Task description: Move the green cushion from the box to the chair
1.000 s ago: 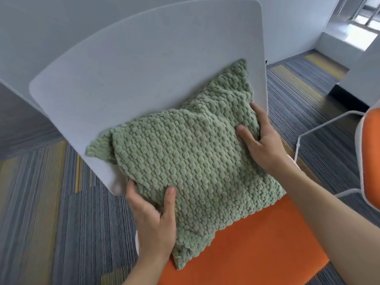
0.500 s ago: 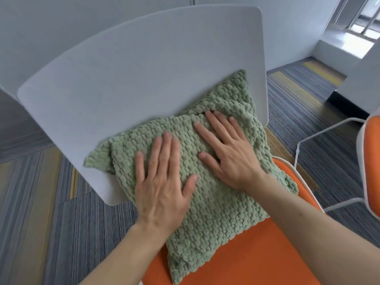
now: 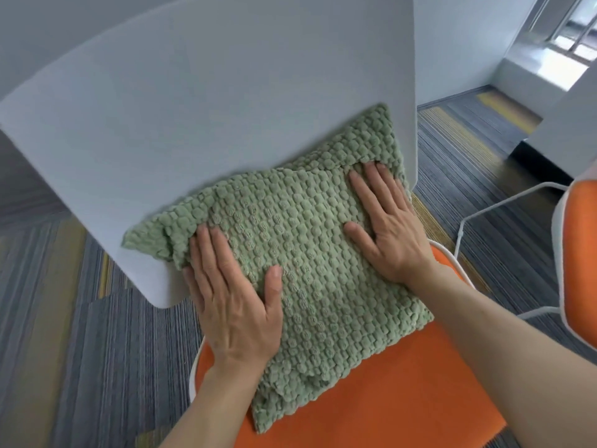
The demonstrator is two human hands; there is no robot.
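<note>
Head view: cushion (image 3: 310, 253) sits on my chair's orange seat (image 3: 403, 399), top edge leaning on the white backrest (image 3: 210, 124), so the back props it half upright and the seat takes the weight. My left hand (image 3: 235, 295) lies flat on its left side, fingers spread, thumb out, nothing pinched; little finger runs along the cushion's edge by the backrest's lower corner. I judge this is pressing to seat and smooth it, not carrying. My right hand (image 3: 387, 227) is flat too, fingers spread, palm on the upper right part, fingertips near a fold where the cover bunches against the back. 2 hands, 2 sides, so the soft thing doesn't slump or slide forward. Placement looks done bar letting go; box is not in view.

Surface: chunky knit green cover, squashy. Floor (image 3: 80, 334) is striped grey and yellow carpet. At far right, a second chair (image 3: 581, 253), orange, white frame, and a bright window (image 3: 568, 33) in the top corner.
</note>
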